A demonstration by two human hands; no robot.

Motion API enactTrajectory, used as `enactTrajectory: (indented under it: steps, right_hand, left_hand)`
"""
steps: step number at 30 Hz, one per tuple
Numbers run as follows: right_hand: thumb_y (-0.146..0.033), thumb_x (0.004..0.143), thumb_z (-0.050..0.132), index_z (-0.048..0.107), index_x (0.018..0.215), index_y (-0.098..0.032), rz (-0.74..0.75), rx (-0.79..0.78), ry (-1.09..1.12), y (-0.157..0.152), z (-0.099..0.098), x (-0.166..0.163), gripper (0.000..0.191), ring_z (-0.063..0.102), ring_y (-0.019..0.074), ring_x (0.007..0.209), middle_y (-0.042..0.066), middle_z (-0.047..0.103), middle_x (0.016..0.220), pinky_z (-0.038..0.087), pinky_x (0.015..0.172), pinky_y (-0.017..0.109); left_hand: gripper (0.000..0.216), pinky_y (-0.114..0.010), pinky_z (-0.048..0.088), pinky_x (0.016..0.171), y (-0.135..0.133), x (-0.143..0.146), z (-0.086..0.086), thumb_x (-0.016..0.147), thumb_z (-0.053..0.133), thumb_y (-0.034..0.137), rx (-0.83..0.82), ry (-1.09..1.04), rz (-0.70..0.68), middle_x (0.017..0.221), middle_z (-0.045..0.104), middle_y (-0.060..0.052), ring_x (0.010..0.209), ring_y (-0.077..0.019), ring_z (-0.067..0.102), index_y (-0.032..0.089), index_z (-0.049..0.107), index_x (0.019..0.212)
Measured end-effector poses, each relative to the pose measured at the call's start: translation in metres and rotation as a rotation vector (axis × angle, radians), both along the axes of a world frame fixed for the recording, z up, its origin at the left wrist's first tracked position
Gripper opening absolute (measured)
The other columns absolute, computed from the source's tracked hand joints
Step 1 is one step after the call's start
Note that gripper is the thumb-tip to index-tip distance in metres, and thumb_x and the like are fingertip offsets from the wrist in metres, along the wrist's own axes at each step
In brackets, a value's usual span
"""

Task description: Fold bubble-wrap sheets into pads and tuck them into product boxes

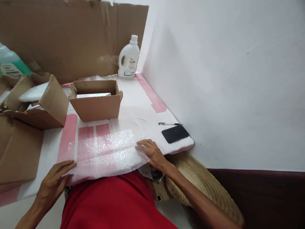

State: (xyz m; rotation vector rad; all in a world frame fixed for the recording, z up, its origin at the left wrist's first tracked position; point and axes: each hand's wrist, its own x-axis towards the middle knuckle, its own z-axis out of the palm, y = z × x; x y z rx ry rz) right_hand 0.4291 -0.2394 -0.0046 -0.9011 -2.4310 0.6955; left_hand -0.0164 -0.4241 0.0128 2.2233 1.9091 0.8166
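A clear sheet of bubble wrap (105, 156) lies along the front edge of the table, with a fold line running across its length. My left hand (53, 178) grips its near left corner, fingers on top and thumb below. At the other end, my right hand (152, 153) is closed on the right edge, fingers over the top; its thumb is hidden. Just beyond the sheet stands an open cardboard box (95, 108) with a flat white item (92, 95) inside.
More open cardboard boxes (54, 101) stand at the left, one holding a bubble-wrapped item (34, 92). A white jug (130, 60) stands at the back before a cardboard panel (71, 38). A phone (175, 133) and a pen (169, 124) lie near the right wall. A woven straw item (202, 184) sits below the table.
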Motion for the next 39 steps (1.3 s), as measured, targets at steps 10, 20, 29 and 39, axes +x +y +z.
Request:
enactTrajectory:
  steps: [10,20,29,39]
  right_hand:
    - [-0.028,0.096,0.06,0.062,0.08,-0.022,-0.535,0.005,0.206,0.004,-0.012,-0.056,0.018,0.056,0.0243,0.093,0.005,0.069,0.09,0.043,0.087,0.039]
    - [-0.037,0.103,0.051,0.058,0.082,-0.022,-0.659,0.11,0.032,0.0,-0.011,-0.07,0.027,0.053,0.0248,0.091,0.006,0.063,0.088,0.041,0.082,0.038]
    - [-0.056,0.102,0.046,0.043,0.149,-0.013,-0.236,0.289,0.119,-0.049,0.016,-0.141,0.063,0.044,0.0313,0.142,0.019,0.055,0.146,0.033,0.119,0.049]
    - [-0.069,0.095,0.051,0.029,0.159,-0.01,-0.047,0.165,-0.182,-0.031,0.003,-0.158,0.09,0.022,0.0289,0.156,0.019,0.032,0.165,0.022,0.126,0.052]
  left_hand:
    - [0.045,-0.03,0.052,0.077,0.029,0.026,0.013,0.08,0.06,0.066,-0.181,-0.338,0.607,0.086,0.074,-0.001,0.078,-0.0192,0.068,0.024,0.073,0.09]
    - [0.041,-0.04,0.054,0.086,0.039,0.044,0.012,0.092,0.051,0.052,-0.058,-0.119,0.67,0.101,0.072,-0.009,0.09,-0.0244,0.067,0.019,0.069,0.107]
    - [0.065,-0.052,0.042,0.112,0.056,0.104,-0.011,0.095,0.05,0.026,0.316,0.237,0.159,0.15,0.052,-0.018,0.14,-0.0334,0.048,0.019,0.033,0.157]
    - [0.079,-0.06,0.026,0.12,0.074,0.11,-0.049,0.094,0.044,0.04,0.158,0.366,0.016,0.158,0.041,-0.026,0.153,-0.0379,0.03,0.008,0.016,0.162]
